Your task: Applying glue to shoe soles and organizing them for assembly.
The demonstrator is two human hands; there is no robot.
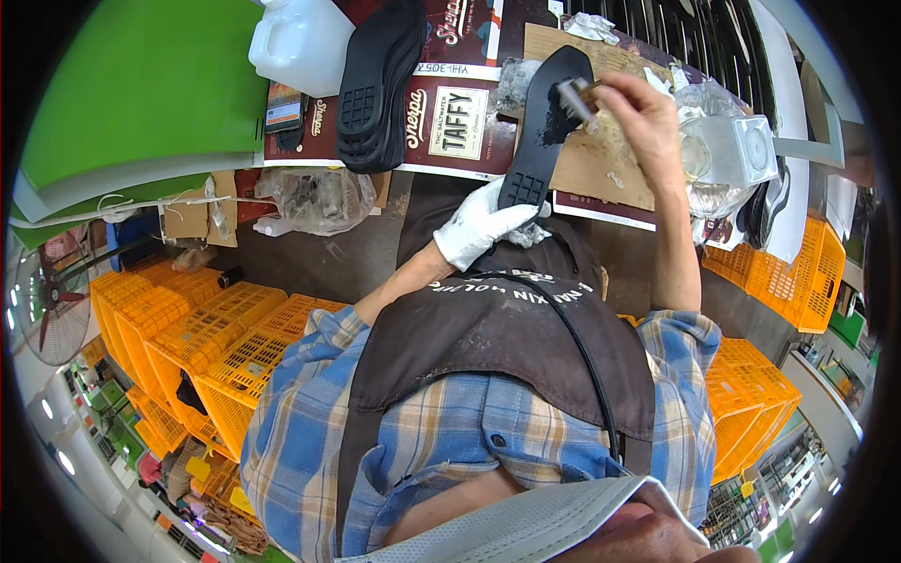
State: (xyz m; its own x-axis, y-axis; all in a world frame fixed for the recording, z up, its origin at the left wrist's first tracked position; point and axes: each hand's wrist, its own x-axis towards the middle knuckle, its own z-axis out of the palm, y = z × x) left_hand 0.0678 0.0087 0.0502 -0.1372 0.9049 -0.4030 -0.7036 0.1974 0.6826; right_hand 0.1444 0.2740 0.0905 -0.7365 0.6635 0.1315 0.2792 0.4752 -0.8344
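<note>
A black shoe sole (pixel 537 141) lies at a slant, its toe end over the cardboard and its heel end toward me. My left hand (pixel 481 225), in a white glove, is closed around the heel, where a grid pattern shows. Bare fingers of my right hand (pixel 646 117) pinch a brush (pixel 576 99) with pale bristles and a brownish handle. Its bristles meet the forefoot of the sole, where a dark wet-looking patch shows. To the left, a stack of black soles (pixel 380 89) rests on the printed tabletop.
Stained cardboard (pixel 601 174) lies under the work. At right stand a clear plastic container (pixel 753 150) and plastic wrap. A white jug (pixel 300 47) and a phone-like device (pixel 284 108) are at left. Orange crates (pixel 239 328) flank me; a fan (pixel 54 305) stands far left.
</note>
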